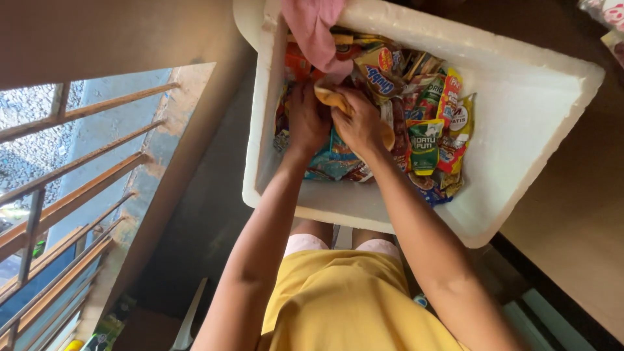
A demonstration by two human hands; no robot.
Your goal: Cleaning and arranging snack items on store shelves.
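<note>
Both hands are inside the white foam box [520,149], on the pile of snack packets [429,130]. The left hand [307,120] presses on the packets; its grip is not clear to me. The right hand [359,123] is closed around a yellow cloth [331,97]. The cloth looks soft and light, easy to bunch anywhere; the packets are probably light, slippery and crushable, best taken by their edges.

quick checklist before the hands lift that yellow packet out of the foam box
1. Left hand on the snack packets: ok, resting on the pile beside the right hand.
2. Right hand gripping the yellow packet: ok, fingers curl over it.
3. Pink cloth out of the way: not ok, it hangs over the box rim, down to the hands.
4. White foam box has free room: ok, its right part is bare.
5. Box steadily supported: cannot tell, its underside is hidden.
</note>
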